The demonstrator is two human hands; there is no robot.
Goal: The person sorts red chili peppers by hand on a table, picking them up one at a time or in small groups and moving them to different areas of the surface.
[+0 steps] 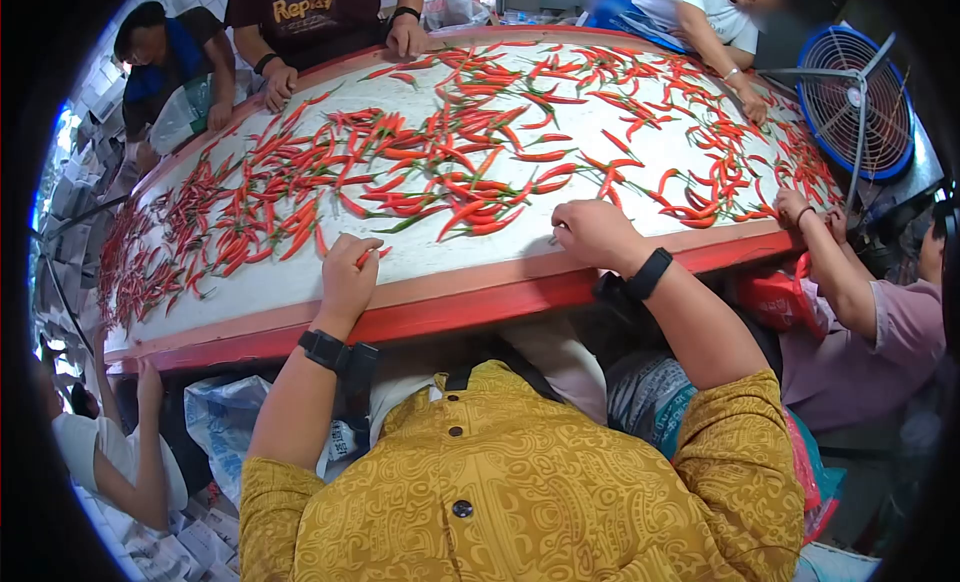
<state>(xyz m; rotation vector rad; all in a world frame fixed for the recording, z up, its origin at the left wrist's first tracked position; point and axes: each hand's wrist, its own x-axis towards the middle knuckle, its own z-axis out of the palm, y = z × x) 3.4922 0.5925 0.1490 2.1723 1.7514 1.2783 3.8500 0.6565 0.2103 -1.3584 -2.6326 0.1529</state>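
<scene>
Red chili peppers (480, 189) with green stems lie scattered over the white table top (430, 267). My left hand (350, 274) is closed near the front edge, and red chili shows between and beside its curled fingers. To the right, my right hand (597, 232) is closed above the table by the front rim, its fingertips pressed together. What it holds, if anything, is hidden. Chilies lie just beyond both hands. A darker green chili (408, 222) rests between them, a little further in.
A red and pink rim (480, 307) edges the table. Co-workers stand around it, with a hand (752, 104) among chilies at the far right. A blue-rimmed fan (855, 102) stands at the right. Plastic bags (228, 417) hang below the front edge.
</scene>
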